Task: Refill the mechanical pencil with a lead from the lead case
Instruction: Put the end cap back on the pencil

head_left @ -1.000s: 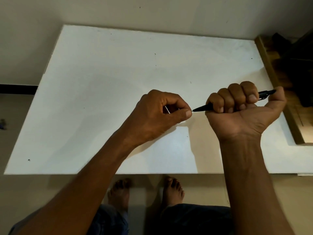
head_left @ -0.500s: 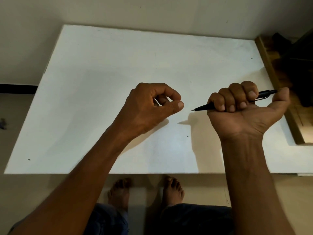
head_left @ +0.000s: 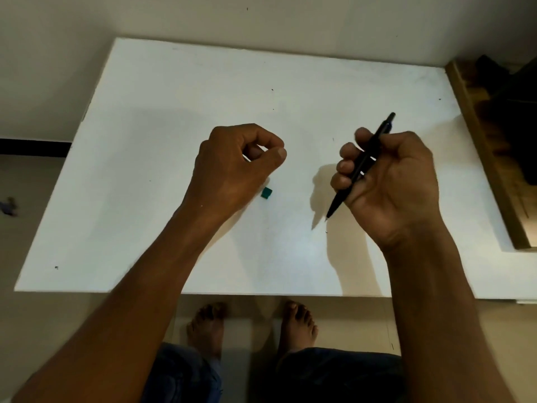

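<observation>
My right hand (head_left: 395, 181) grips a black mechanical pencil (head_left: 363, 161) held on a steep slant. Its tip points down toward the near table just above the surface, and its clip end sticks up past my fingers. My left hand (head_left: 232, 170) is curled over the table's middle, apart from the pencil. A thin pale sliver, apparently the lead case (head_left: 247, 158), shows between its fingers, mostly hidden. A small teal piece (head_left: 266, 192) lies on the white table (head_left: 145, 141) just beside my left hand.
A wooden frame (head_left: 488, 158) with dark items runs along the table's right edge. The near table edge lies above my bare feet (head_left: 296, 324) and knees. The floor spreads to the left.
My right hand has swung the pencil from level to a steep slant, tip down. My left hand pulled away to the left. The teal piece now shows on the table.
</observation>
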